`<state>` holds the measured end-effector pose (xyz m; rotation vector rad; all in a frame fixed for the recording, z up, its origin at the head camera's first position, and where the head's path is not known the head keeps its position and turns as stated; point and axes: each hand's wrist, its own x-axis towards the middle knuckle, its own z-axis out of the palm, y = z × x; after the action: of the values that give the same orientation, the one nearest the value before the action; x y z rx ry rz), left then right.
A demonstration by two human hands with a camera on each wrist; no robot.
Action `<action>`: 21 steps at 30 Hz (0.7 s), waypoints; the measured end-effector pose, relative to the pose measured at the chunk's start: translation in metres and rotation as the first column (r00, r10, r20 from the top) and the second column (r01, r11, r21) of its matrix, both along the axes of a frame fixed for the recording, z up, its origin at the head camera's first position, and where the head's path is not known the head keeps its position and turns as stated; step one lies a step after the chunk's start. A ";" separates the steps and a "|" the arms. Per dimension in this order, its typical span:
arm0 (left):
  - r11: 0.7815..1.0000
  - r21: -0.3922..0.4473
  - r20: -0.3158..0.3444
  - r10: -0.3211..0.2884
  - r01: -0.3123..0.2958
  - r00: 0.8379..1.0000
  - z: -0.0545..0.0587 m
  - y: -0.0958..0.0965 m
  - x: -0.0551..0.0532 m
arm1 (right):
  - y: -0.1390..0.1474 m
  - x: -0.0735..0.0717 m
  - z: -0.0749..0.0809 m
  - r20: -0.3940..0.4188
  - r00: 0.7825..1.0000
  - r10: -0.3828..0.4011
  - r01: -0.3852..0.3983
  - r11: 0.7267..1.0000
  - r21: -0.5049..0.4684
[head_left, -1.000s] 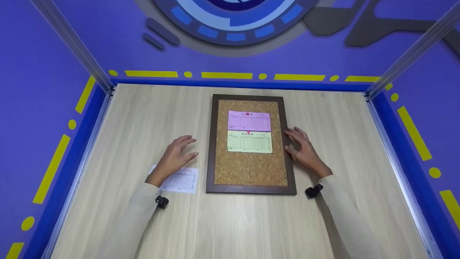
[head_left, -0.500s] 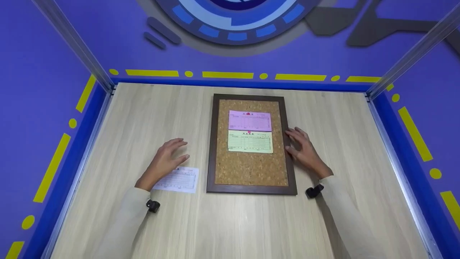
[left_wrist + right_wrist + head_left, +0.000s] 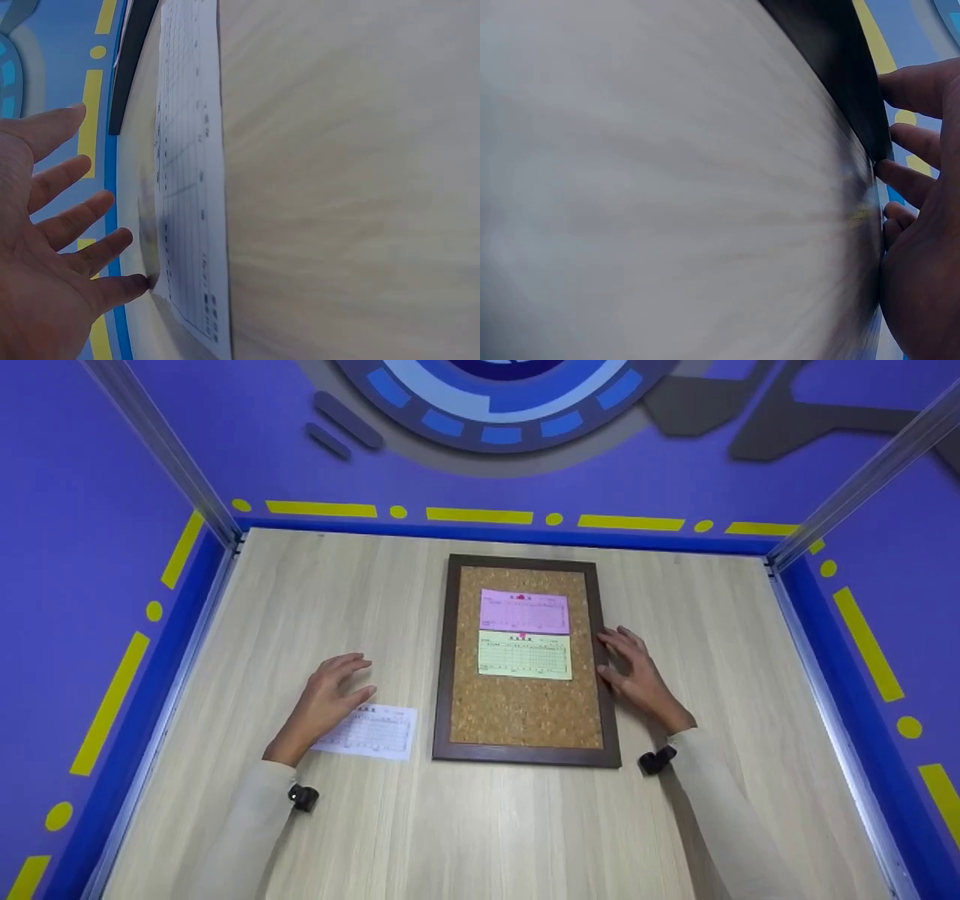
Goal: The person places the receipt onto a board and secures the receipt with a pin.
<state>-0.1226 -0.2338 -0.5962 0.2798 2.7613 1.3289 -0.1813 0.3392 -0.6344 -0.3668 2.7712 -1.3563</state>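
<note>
A cork board (image 3: pixel 525 712) in a dark brown frame lies flat on the table. A pink printed slip (image 3: pixel 523 612) is fixed to it by a red pushpin (image 3: pixel 521 597), and below that a pale green slip (image 3: pixel 525 658) by a pinkish-red pin (image 3: pixel 523 635). My right hand (image 3: pixel 641 682) touches the frame's right edge with its fingertips, seen also in the right wrist view against the dark frame side (image 3: pixel 840 67). Left of the board lies a white printed slip (image 3: pixel 382 733). Over its left part is my left hand (image 3: pixel 324 701), fingers spread and holding nothing; its wrist covers that end of the slip.
The light wood table (image 3: pixel 495 832) is enclosed by blue-purple walls (image 3: pixel 97 547) at the back and both sides. Metal posts (image 3: pixel 169 457) stand at the back corners. Each wrist wears a small black camera (image 3: pixel 303 797).
My left hand has moved left and slightly toward me, away from the board, uncovering more of the white slip. The right hand stays at the frame's edge.
</note>
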 end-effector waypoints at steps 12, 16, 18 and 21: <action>0.999 -0.020 -0.018 0.048 -0.048 0.999 -0.003 -0.020 0.013 | 0.000 0.001 0.001 0.028 1.000 -0.009 0.009 1.000 -0.011; 0.998 -0.028 -0.032 0.062 -0.063 0.998 -0.005 -0.027 0.017 | 0.001 0.001 0.000 0.033 0.999 -0.013 0.013 1.000 0.002; 0.997 -0.028 -0.032 0.069 -0.070 0.997 -0.006 -0.031 0.019 | 0.001 0.001 0.000 0.032 0.999 -0.013 0.013 1.000 0.005; 0.996 -0.029 -0.026 0.079 -0.079 0.997 -0.008 -0.035 0.022 | 0.001 0.000 0.000 0.032 0.999 -0.010 0.010 1.000 0.003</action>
<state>-0.1011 -0.2689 -0.6046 0.1887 2.8381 1.3091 -0.1809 0.3401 -0.6345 -0.3287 2.7527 -1.3472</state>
